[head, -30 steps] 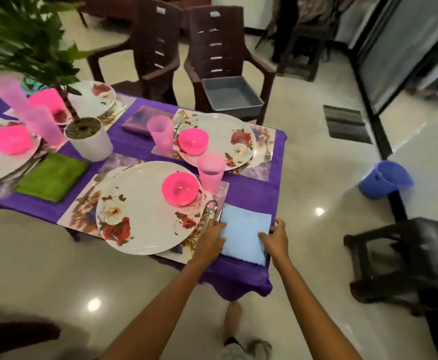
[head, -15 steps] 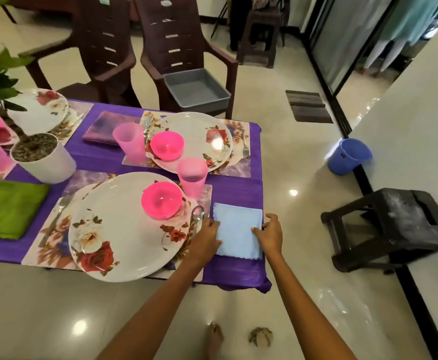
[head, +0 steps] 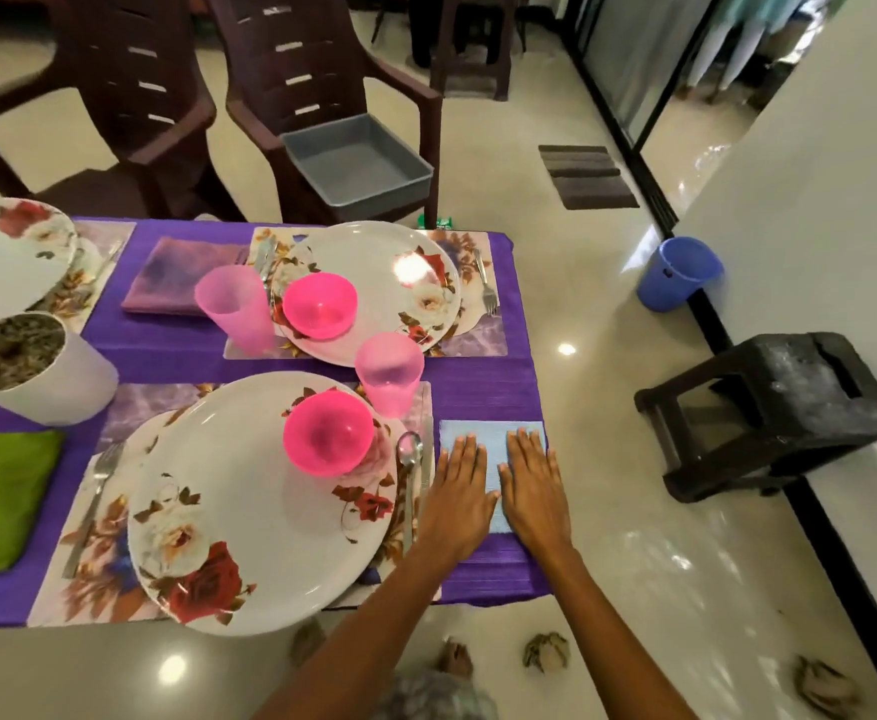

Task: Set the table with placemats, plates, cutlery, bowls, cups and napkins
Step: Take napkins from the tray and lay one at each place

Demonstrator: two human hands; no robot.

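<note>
The napkin [head: 493, 444] lies flat on the purple cloth just right of the near plate [head: 254, 501], beside the spoon [head: 409, 454] and at the table's right end. The left hand [head: 459, 493] and right hand [head: 529, 491] press on it side by side, fingers straight, holding nothing. It looks thin, soft and light, likely to crease or slide, so take it by pinching a corner or edge.

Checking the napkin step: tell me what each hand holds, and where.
Nothing is held. The left hand and right hand lie flat, fingers straight, pressing on top of the blue napkin.
</note>
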